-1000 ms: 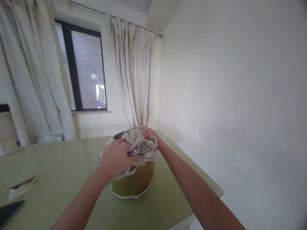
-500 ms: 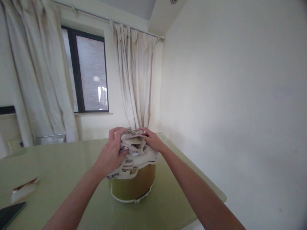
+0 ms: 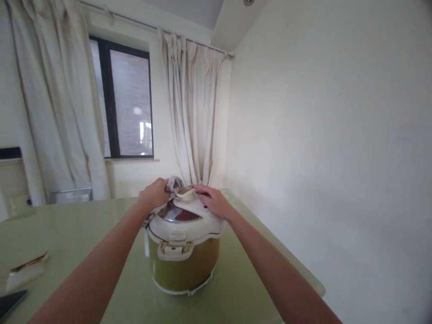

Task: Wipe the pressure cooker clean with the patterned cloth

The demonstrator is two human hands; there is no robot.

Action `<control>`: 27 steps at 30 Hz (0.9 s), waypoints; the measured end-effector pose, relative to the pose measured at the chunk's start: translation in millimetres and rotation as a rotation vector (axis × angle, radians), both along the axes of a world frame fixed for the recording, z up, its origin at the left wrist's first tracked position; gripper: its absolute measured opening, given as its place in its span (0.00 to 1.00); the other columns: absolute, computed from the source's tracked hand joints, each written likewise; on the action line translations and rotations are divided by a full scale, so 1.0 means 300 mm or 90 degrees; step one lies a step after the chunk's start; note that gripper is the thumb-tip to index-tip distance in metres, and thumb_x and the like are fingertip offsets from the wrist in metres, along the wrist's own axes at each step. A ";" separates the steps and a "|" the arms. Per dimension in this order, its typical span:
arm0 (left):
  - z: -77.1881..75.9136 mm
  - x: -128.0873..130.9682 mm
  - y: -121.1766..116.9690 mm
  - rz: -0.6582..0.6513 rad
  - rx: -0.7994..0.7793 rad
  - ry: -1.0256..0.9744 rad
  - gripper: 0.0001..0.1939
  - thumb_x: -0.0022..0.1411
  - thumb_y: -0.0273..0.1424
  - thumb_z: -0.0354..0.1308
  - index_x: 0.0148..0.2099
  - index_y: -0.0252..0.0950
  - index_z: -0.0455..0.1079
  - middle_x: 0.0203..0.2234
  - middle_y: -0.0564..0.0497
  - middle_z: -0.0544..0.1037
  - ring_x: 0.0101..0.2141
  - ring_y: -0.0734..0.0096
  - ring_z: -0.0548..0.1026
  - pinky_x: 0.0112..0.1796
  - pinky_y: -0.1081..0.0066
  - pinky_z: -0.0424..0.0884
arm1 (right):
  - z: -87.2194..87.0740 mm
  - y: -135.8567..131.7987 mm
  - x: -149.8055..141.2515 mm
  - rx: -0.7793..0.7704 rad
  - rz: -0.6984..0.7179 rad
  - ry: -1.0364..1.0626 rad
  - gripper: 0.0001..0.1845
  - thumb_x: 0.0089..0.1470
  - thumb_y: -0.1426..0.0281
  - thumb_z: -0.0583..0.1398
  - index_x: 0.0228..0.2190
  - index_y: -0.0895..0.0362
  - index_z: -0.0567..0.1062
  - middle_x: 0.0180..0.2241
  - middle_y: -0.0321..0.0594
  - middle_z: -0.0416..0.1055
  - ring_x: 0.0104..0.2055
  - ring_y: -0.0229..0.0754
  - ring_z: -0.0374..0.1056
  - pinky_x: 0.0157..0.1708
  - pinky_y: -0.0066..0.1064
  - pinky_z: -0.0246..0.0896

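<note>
A rice cooker (image 3: 184, 252) with a white lid and a shiny metal panel stands upright on the green table. At the lid's far left side, my left hand (image 3: 154, 194) is closed around a crumpled patterned cloth (image 3: 174, 183), part of which hangs down behind the wrist. My right hand (image 3: 214, 202) rests on the lid's right side, palm down with fingers stretched toward the raised display part; it holds nothing. The front latch and handle of the cooker face me.
The green table (image 3: 111, 234) reaches to the wall on the right. A small white packet (image 3: 25, 274) and a dark flat object (image 3: 11, 303) lie at the near left. Curtains (image 3: 194, 108) hang beside the window behind the table.
The cloth has been drawn from the lid's front and top toward the far left by my left hand, uncovering the panel and latch. My right hand has come down flat onto the lid.
</note>
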State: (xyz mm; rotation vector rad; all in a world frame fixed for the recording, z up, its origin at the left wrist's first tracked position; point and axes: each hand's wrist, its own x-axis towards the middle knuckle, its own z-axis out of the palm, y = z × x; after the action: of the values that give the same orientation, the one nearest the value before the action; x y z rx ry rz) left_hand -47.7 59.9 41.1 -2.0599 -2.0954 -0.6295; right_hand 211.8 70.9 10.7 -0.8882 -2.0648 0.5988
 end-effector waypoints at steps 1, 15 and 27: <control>0.004 0.005 0.001 -0.007 0.000 0.003 0.20 0.59 0.33 0.56 0.53 0.43 0.77 0.57 0.42 0.78 0.50 0.49 0.80 0.49 0.58 0.74 | 0.000 0.001 0.000 0.006 0.000 -0.003 0.28 0.62 0.71 0.57 0.62 0.45 0.75 0.54 0.37 0.80 0.38 0.41 0.74 0.43 0.34 0.72; -0.100 0.168 -0.438 -0.111 0.137 0.100 0.21 0.59 0.30 0.57 0.55 0.46 0.75 0.62 0.51 0.73 0.56 0.52 0.75 0.46 0.60 0.73 | 0.001 0.008 0.003 0.068 0.042 -0.003 0.30 0.59 0.73 0.58 0.62 0.50 0.75 0.55 0.39 0.80 0.56 0.47 0.75 0.60 0.42 0.66; -0.044 -0.010 -0.097 -0.014 0.051 -0.010 0.14 0.61 0.32 0.53 0.48 0.43 0.74 0.52 0.45 0.80 0.50 0.53 0.80 0.46 0.65 0.73 | 0.018 -0.031 -0.014 0.087 -0.059 -0.053 0.26 0.65 0.70 0.55 0.61 0.48 0.77 0.52 0.37 0.81 0.52 0.47 0.77 0.57 0.40 0.68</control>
State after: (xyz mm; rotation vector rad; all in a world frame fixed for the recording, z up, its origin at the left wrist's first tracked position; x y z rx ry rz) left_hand -50.6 30.9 27.8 -2.0444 -2.0236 -0.7226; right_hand 207.5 61.6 16.2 -0.9359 -2.0989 0.3722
